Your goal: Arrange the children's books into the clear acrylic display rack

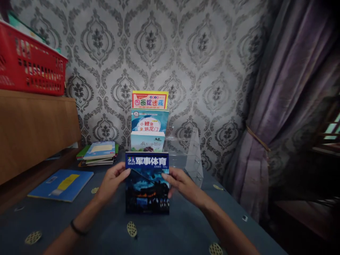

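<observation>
A dark blue book (147,184) with white lettering is held upright between my two hands, its cover facing me. My left hand (113,179) grips its left edge, thumb on the front. On the opposite edge my right hand (182,182) is closed the same way. Just behind the book stands a clear tiered rack (195,159). Its left column bears a pale blue book (147,140), a teal book (162,118) above that, and a yellow-edged book (150,101) at the top. The dark book hides the rack's lower left part.
A blue book (79,182) lies flat at the left, with a stack of books (99,152) behind it. A red basket (39,67) sits on a wooden cabinet (39,124). Purple curtains (276,106) hang at the right beside the dark-clothed table (159,237).
</observation>
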### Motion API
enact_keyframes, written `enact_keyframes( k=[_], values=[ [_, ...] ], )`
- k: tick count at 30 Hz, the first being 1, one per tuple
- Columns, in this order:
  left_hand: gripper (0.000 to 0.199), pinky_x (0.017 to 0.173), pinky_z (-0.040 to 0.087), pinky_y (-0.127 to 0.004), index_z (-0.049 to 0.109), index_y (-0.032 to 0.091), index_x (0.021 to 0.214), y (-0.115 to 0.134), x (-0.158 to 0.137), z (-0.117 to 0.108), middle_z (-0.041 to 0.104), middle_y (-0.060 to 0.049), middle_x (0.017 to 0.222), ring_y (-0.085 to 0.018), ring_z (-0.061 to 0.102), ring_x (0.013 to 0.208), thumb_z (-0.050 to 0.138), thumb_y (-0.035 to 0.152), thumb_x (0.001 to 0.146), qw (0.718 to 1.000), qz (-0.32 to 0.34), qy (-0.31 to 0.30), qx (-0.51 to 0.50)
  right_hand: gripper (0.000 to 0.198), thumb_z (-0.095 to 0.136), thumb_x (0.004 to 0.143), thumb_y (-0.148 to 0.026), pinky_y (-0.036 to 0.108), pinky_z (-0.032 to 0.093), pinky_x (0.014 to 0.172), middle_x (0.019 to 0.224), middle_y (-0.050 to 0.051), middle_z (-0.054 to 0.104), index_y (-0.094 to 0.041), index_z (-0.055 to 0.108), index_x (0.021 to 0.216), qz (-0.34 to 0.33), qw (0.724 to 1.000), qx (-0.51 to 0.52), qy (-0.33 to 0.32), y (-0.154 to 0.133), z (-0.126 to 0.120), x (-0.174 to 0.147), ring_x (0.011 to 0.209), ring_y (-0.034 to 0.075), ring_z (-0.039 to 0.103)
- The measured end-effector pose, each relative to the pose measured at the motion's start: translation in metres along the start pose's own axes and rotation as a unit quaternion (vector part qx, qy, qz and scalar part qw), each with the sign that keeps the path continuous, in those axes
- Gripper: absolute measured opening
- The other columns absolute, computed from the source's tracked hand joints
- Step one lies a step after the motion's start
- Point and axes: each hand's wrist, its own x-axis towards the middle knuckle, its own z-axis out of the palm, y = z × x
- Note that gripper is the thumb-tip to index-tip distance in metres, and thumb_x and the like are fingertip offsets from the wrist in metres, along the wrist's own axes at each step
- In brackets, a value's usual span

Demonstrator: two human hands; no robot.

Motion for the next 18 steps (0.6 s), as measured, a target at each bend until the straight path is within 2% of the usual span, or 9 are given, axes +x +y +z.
enact_keyframes(
  k=[5, 8, 12, 18],
  values=[
    [0.024, 0.078, 0.050, -0.027, 0.069, 0.018, 0.092, 0.024, 0.023, 0.002, 0.069, -0.001, 0.085, -0.017, 0.063, 0.085, 0.067, 0.041, 0.086, 0.978, 0.184, 0.024, 0.099, 0.045, 0.060, 0.091, -0.056, 0.033, 0.061, 0.064, 0.100, 0.007, 0.068, -0.020, 0.068, 0.116, -0.091, 0.988, -0.105, 0.070, -0.012, -0.015, 0.019, 0.081, 0.019, 0.063],
    [0.016, 0.071, 0.048, -0.024, 0.067, 0.018, 0.090, 0.033, 0.029, 0.005, 0.067, 0.000, 0.084, -0.014, 0.060, 0.079, 0.061, 0.034, 0.091, 0.953, 0.245, 0.058, 0.169, 0.043, 0.057, 0.094, -0.053, 0.037, 0.062, 0.072, 0.110, 0.007, 0.069, -0.021, 0.067, 0.122, -0.134, 0.973, -0.139, 0.124, -0.013, -0.017, 0.028, 0.088, 0.022, 0.065],
    [0.014, 0.069, 0.047, -0.022, 0.065, 0.018, 0.087, 0.036, 0.029, 0.007, 0.068, 0.000, 0.087, -0.013, 0.061, 0.080, 0.057, 0.028, 0.094, 0.929, 0.274, 0.076, 0.239, 0.044, 0.054, 0.096, -0.052, 0.039, 0.062, 0.078, 0.111, 0.006, 0.070, -0.022, 0.064, 0.126, -0.154, 0.961, -0.158, 0.168, -0.009, -0.015, 0.031, 0.093, 0.023, 0.067],
    [0.015, 0.071, 0.050, -0.025, 0.067, 0.018, 0.096, 0.029, 0.029, 0.004, 0.070, -0.001, 0.091, -0.014, 0.063, 0.082, 0.056, 0.028, 0.095, 0.920, 0.278, 0.072, 0.267, 0.046, 0.054, 0.095, -0.051, 0.040, 0.061, 0.081, 0.111, 0.007, 0.070, -0.020, 0.064, 0.126, -0.134, 0.962, -0.164, 0.172, -0.001, -0.010, 0.030, 0.092, 0.022, 0.067]
  ],
)
